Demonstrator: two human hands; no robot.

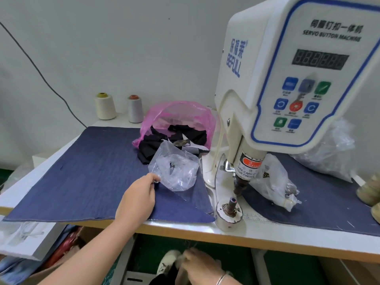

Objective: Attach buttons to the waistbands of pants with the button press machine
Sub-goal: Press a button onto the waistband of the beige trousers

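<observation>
The white button press machine (287,79) stands at the right of the table, its punch above the lower die post (231,206). My left hand (137,198) lies on the blue denim mat (82,171) and pinches a small metal button (156,181) at the edge of a clear plastic bag (174,171). My right hand (197,266) is below the table edge, fingers curled on dark fabric (164,276) that is blurred. No waistband lies under the punch.
A pink plastic bag (181,116) with black fabric pieces sits behind the clear bag. Two thread cones (104,105) stand at the back wall. Another clear bag of metal parts (275,182) lies right of the machine, with a bulky plastic bundle (329,151) behind it.
</observation>
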